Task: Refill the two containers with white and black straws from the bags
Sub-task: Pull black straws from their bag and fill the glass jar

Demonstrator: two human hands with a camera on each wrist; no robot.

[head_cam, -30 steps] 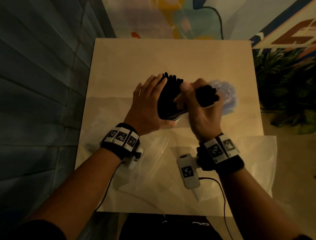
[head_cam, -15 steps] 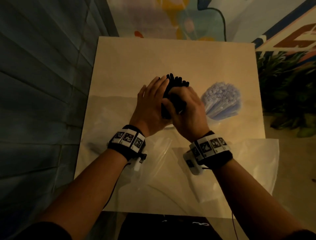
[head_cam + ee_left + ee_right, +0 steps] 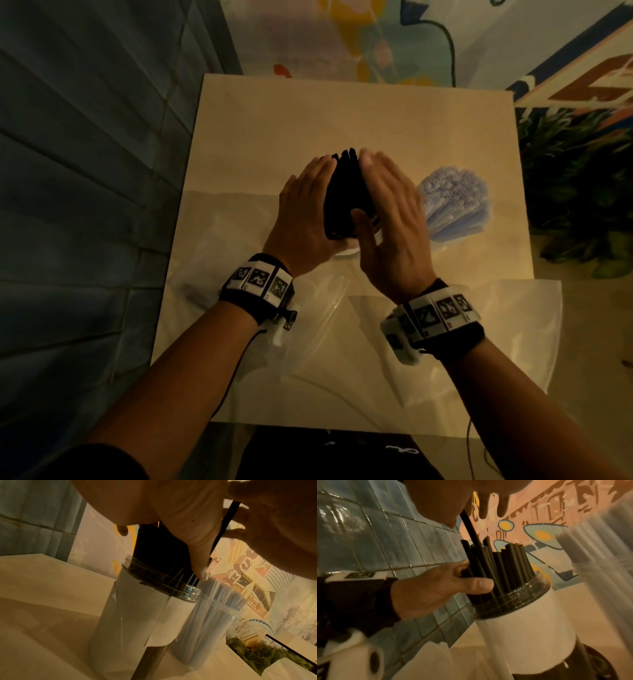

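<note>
A clear jar with a white label [image 3: 137,615] stands mid-table, packed with black straws [image 3: 346,192] that stick out of its top. My left hand [image 3: 305,212] holds the bundle from the left; in the right wrist view its thumb [image 3: 476,585] lies across the straws with the fingers behind them. My right hand [image 3: 394,212] presses flat against the bundle's right side, fingers straight. One black straw [image 3: 471,531] stands taller and leans against that palm. Just right of it, a second jar [image 3: 211,622] is full of white straws [image 3: 452,202].
Two flat clear plastic bags [image 3: 462,325] [image 3: 219,240] lie on the beige table [image 3: 342,113] in front of the jars, one overhanging the right edge. A blue tiled wall [image 3: 85,171] runs along the left. A plant [image 3: 575,178] stands at the right.
My right hand carried a bunch of black straws over the jar, set them in, and has now opened flat against the bundle. The left hand stayed at the bundle's left side.
</note>
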